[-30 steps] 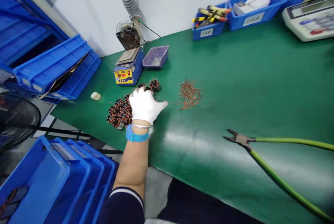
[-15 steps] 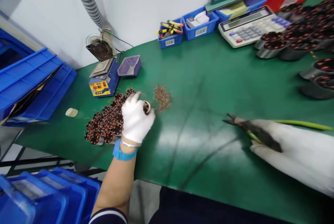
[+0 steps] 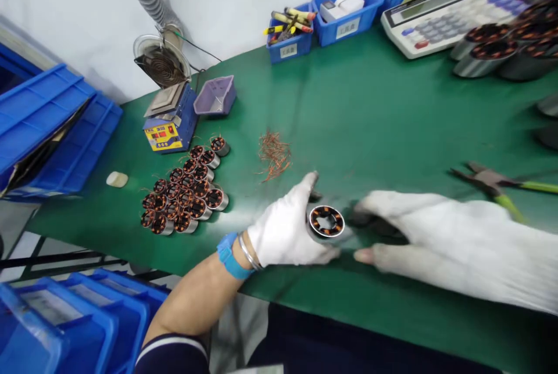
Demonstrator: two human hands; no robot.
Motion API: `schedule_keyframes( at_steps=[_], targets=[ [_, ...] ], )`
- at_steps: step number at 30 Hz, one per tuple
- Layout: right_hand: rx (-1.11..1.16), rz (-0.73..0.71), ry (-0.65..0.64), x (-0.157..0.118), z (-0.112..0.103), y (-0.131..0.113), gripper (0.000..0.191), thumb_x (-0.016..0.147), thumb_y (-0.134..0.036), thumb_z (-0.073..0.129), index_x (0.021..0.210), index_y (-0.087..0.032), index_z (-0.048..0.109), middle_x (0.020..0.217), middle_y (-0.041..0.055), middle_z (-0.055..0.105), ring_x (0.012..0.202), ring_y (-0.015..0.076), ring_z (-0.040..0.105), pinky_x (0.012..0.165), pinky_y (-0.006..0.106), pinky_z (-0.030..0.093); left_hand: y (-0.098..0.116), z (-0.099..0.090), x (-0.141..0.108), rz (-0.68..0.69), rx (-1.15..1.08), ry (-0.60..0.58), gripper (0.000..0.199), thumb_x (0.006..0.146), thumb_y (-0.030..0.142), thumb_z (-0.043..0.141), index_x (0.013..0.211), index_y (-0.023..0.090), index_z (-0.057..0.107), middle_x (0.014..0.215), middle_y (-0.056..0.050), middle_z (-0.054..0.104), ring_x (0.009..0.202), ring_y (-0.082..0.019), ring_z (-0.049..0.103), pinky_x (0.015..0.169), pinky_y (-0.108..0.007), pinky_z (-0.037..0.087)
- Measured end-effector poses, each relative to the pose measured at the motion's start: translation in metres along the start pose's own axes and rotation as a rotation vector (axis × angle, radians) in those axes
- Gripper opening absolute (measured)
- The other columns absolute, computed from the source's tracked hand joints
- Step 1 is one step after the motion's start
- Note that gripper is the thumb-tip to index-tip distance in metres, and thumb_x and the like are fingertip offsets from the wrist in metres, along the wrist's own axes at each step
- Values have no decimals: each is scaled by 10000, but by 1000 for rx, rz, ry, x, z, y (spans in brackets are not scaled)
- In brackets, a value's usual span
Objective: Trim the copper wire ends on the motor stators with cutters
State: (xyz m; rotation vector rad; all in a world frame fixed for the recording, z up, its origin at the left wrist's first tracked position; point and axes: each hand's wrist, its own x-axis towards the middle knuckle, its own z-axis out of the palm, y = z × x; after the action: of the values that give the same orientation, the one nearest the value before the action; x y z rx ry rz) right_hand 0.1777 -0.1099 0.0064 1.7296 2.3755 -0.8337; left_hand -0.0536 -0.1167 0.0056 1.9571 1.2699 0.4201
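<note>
A motor stator, a metal ring with copper windings and a black inside, is near the table's front edge. My left hand, in a white glove, curls round its left side, with the thumb below and a finger above. From the right reaches my right hand, gloved too, thumb and fingers apart and nothing in them; a gap separates it from the stator. Cutting pliers with green handles lie on the table beyond the right hand, jaws spread. To the left stand several more stators in a close group.
Copper wire clippings lie in a heap mid-table. Behind are a purple tray, a blue-yellow soldering pot, a blue bin of markers and a calculator. Larger stators stand at the right.
My left hand has moved right from the stator group, bringing one stator with it. My right hand has let go of the pliers, which now lie on the table, and moved left.
</note>
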Motion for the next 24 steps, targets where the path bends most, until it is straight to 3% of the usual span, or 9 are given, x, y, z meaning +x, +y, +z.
schedule_keyframes(
  at_steps=[2,6,11,15,19,24],
  targets=[
    [43,-27,-98,5,1,-20,506,788,-701,337,919,-291,604,994,63,692,864,293,653,675,410,435,-1,1,2,23,-26,-31,1043,682,362,705,1557,107,198,1211,-128,672,1025,-285,700,918,-437,583],
    [36,-6,-184,15,3,-21,522,873,-590,164,839,-265,570,892,37,675,786,234,629,665,367,412,-5,10,7,-28,69,137,924,675,407,706,1493,134,374,1182,-126,662,1031,-299,685,944,-455,575],
    [-122,153,-34,22,-1,-10,453,882,-533,245,904,-275,618,977,53,693,866,274,639,661,374,388,-8,12,11,-96,90,206,743,628,464,773,1278,156,587,1165,-124,653,1066,-321,665,963,-486,570],
    [54,97,15,28,-2,-14,518,832,-662,322,1016,-296,640,1036,52,705,875,273,649,670,375,413,-14,9,11,-47,36,172,902,520,500,854,1309,175,562,1214,-120,638,1080,-323,658,962,-491,572],
    [162,25,65,36,2,-22,439,842,-576,401,997,-259,664,987,51,717,848,236,657,670,356,424,-17,9,12,31,34,148,819,627,452,794,1355,191,526,1208,-105,658,1087,-299,662,974,-461,563],
    [71,52,145,40,5,-18,379,885,-470,382,876,-219,666,895,69,707,729,221,621,518,303,266,-14,8,11,8,107,117,803,685,445,759,1399,190,496,1201,-103,657,1099,-299,653,993,-462,551]
  ],
)
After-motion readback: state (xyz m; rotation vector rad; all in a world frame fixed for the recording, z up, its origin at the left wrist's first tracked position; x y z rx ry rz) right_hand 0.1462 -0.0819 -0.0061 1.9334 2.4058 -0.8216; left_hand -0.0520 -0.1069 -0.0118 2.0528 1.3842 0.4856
